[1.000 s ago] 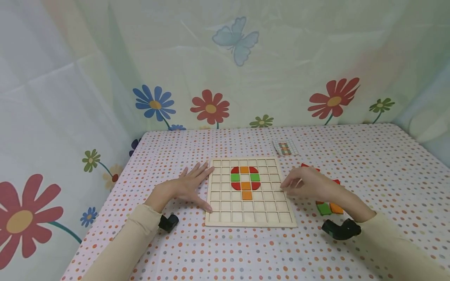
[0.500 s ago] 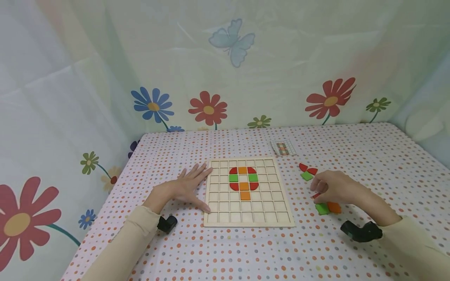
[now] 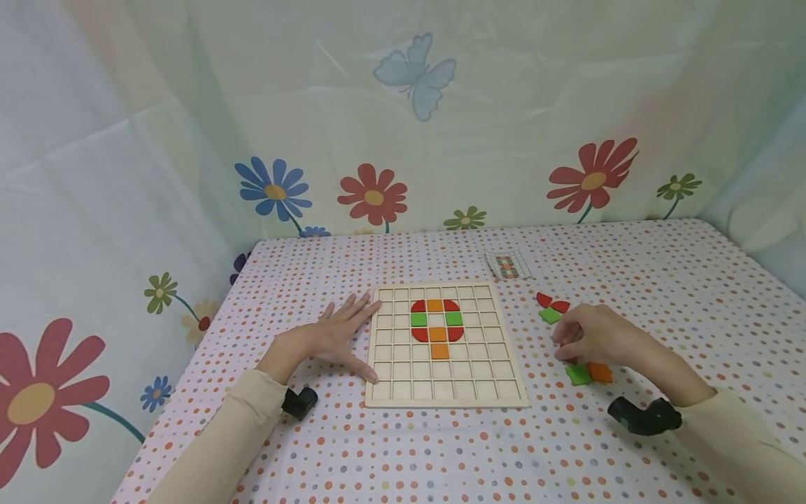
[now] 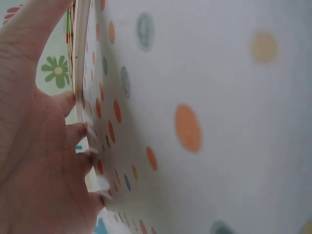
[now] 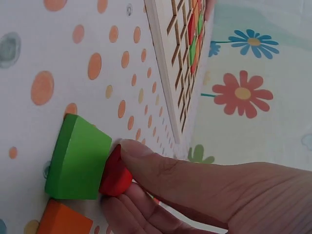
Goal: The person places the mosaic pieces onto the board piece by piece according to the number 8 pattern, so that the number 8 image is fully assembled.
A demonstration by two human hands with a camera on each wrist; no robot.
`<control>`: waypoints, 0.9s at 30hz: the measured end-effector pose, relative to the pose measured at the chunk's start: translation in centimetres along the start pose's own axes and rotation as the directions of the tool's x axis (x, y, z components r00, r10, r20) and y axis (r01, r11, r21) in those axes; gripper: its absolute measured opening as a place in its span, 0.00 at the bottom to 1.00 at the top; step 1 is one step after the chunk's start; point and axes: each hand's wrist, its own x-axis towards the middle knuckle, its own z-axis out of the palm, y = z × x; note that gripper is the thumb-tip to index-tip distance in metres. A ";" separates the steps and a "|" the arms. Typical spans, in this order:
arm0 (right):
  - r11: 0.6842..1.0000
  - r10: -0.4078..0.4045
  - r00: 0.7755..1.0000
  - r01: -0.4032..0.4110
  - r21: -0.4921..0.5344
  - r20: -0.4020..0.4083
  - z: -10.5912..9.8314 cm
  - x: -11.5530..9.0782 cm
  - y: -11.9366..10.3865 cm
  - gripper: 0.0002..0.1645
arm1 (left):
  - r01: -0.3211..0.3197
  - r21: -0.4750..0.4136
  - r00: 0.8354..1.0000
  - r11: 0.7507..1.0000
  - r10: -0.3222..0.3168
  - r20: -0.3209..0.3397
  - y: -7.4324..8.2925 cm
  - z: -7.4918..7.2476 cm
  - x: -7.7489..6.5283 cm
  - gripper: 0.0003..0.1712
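Two pale sleeves [image 3: 217,437] come in from the near side over a dotted tabletop [image 3: 390,462]. Nearest on the right, a near green tile [image 3: 578,376] and an orange tile [image 3: 600,372] lie side by side. Just past them is the change: a second ago the right hand [image 3: 595,336] was at the right edge of the gridded board [image 3: 401,390]; since then it has moved out to these loose pieces, and now it pinches a red tile [image 5: 117,173] between thumb and fingers, close against the near green one. Whether the red piece is clear of the cloth, I cannot tell. For the work in hand, this means a tile is gripped but not yet on the grid.

To the left, the left hand [image 3: 330,343] lies spread, thumb and index finger at the board's left edge, as it was a second ago; it seems to be steadying the board. The nine placed tiles [image 3: 439,334] are unchanged: eight ring one bare cell, with an orange one below.

Farther back, right of the board, sit two red quarter-rounds [image 3: 560,306] and a far green tile [image 3: 550,316]. Beyond lies a card [image 3: 507,267] with a small coloured pattern, too tiny to check cell by cell, and last a flowered backdrop [image 3: 504,133].
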 end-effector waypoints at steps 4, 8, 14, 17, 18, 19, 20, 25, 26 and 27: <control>1.000 -0.003 1.000 0.003 0.011 0.001 0.0 0.1 0.0 0.09 | -0.003 0.002 1.000 1.000 0.003 0.000 0.0 0.0 0.0 0.76; 1.000 0.008 1.000 -0.008 0.028 0.006 0.0 0.2 0.0 0.10 | -0.005 -0.001 1.000 1.000 0.005 -0.006 0.0 0.0 -0.1 0.76; 0.999 -0.008 1.000 0.010 0.054 -0.025 0.1 0.1 0.1 0.11 | -0.002 0.001 1.000 1.000 0.002 -0.012 0.1 0.0 -0.2 0.76; 0.998 -0.030 0.998 0.034 0.058 -0.062 0.3 0.0 0.1 0.11 | -0.002 0.003 1.000 1.000 0.002 -0.011 0.1 0.0 -0.2 0.76; 0.998 -0.037 0.997 0.041 0.057 -0.075 0.4 -0.1 0.1 0.11 | -0.001 0.003 1.000 1.000 0.001 -0.011 0.1 0.0 -0.2 0.76; 0.997 -0.041 0.996 0.046 0.058 -0.085 0.5 -0.1 0.1 0.11 | -0.002 0.003 1.000 1.000 0.002 -0.011 0.1 0.0 -0.2 0.76; 0.997 -0.047 0.994 0.053 0.060 -0.096 0.5 -0.2 0.1 0.11 | -0.003 0.004 1.000 1.000 0.003 -0.011 0.0 0.0 -0.2 0.76; 0.995 -0.068 0.992 0.074 0.064 -0.104 0.6 -0.3 -0.3 0.11 | -0.007 -0.002 1.000 1.000 0.007 -0.013 0.0 0.1 -0.1 0.76; 0.995 -0.071 0.992 0.078 0.061 -0.099 0.6 -0.3 -0.5 0.10 | -0.008 -0.002 1.000 1.000 0.008 -0.011 0.0 0.1 -0.1 0.76; 0.995 -0.072 0.993 0.077 0.060 -0.090 0.5 -0.3 -0.5 0.10 | -0.009 -0.006 1.000 1.000 0.009 -0.012 0.0 0.1 -0.1 0.76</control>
